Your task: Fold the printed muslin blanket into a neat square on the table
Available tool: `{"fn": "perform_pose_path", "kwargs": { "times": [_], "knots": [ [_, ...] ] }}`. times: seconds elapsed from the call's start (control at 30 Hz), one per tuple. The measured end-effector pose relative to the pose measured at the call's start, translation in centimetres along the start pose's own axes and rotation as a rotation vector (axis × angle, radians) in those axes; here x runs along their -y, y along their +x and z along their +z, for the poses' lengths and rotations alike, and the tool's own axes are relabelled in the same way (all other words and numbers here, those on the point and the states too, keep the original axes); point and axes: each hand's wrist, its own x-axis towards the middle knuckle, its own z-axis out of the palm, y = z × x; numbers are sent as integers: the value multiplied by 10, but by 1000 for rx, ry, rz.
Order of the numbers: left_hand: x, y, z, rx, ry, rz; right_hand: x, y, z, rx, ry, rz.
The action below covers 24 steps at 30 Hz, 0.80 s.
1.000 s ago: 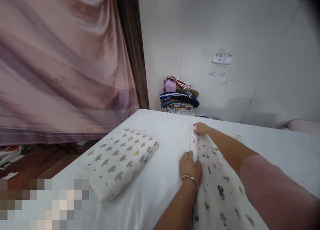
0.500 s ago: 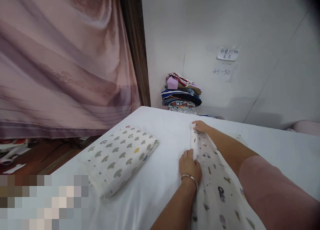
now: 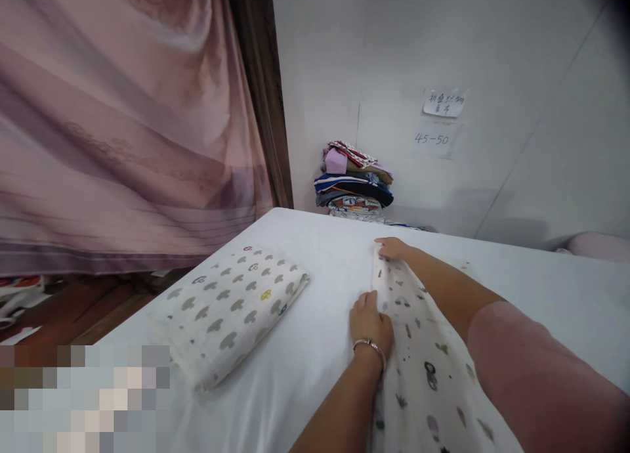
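A thin white cloth with small printed figures [image 3: 413,354] lies lengthwise over the white surface on the right. At its far left corner, my right hand [image 3: 392,248] pinches the fabric. My left hand [image 3: 370,322], with a silver bracelet at the wrist, rests on the cloth's left edge, palm down, fingers lying flat on the white surface. To the left is a folded white cloth with grey mushroom-like shapes [image 3: 241,302], touched by neither hand.
The white-covered table [image 3: 315,243] reaches back toward a grey wall, where a stack of folded fabrics [image 3: 354,184] stands behind its far edge. A pink curtain [image 3: 128,125] hangs at the left. Two paper notes [image 3: 443,104] are on the wall.
The whole view has shifted very slightly. Both hands keep nearly the same places on the printed cloth.
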Motion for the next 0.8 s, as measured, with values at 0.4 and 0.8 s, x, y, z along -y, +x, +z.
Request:
{"fn": "perform_pose_path", "kwargs": {
  "times": [0.4, 0.8],
  "knots": [
    [1, 0, 3, -59, -13, 54, 8, -12, 7, -10, -11, -38],
    [3, 4, 2, -22, -29, 69, 23, -59, 22, -175, -62, -28]
  ]
}}
